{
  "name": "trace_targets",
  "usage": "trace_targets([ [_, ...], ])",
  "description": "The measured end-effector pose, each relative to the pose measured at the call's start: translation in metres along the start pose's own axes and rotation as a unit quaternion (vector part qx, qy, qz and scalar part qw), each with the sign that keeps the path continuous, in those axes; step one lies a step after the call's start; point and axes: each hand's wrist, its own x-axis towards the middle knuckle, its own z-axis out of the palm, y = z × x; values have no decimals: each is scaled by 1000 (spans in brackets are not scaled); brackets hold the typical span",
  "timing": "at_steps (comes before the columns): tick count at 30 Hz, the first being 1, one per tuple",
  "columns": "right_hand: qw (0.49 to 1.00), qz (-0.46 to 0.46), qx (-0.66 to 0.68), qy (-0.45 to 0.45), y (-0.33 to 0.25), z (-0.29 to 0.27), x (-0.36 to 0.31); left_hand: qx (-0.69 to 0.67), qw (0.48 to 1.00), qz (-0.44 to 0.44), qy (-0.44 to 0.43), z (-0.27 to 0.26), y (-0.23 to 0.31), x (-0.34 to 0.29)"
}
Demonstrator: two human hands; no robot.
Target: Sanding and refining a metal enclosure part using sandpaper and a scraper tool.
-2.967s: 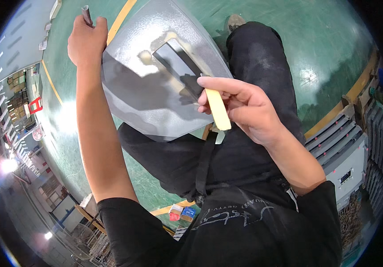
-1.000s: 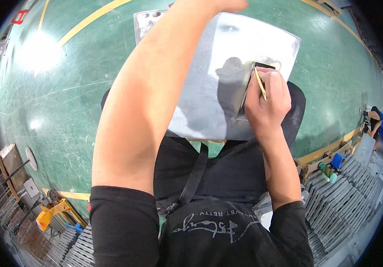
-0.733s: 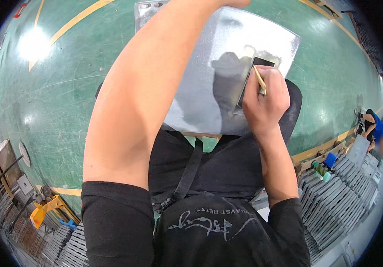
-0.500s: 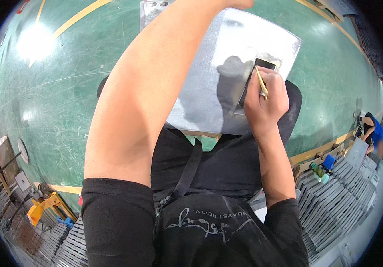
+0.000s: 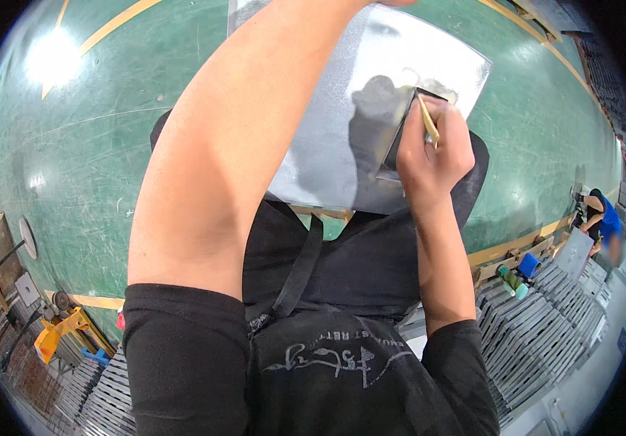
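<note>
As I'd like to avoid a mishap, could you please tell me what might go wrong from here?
The right hand pinches a yellow strip by the dark opening, so its fingers could catch the edge. The left hand is mostly cut off, so its grip is unclear; the grey panel might shift if loosely held. A shadow beside the opening could hide surface flaws.

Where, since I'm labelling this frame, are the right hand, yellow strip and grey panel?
Right hand [image 5: 440, 147]: head view, back of the hand.
Yellow strip [image 5: 430, 125]: head view, middle of its visible length.
Grey panel [image 5: 327, 131]: head view, bare upper face.
</note>
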Motion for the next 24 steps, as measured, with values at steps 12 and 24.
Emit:
trace_targets([
  [12,964,196,174,49,4,-9,-2,-14,996,68,51,-17,-3,-18],
  [24,941,261,217,10,33,-53,-11,-28,979,157,131,-9,4,-15],
])
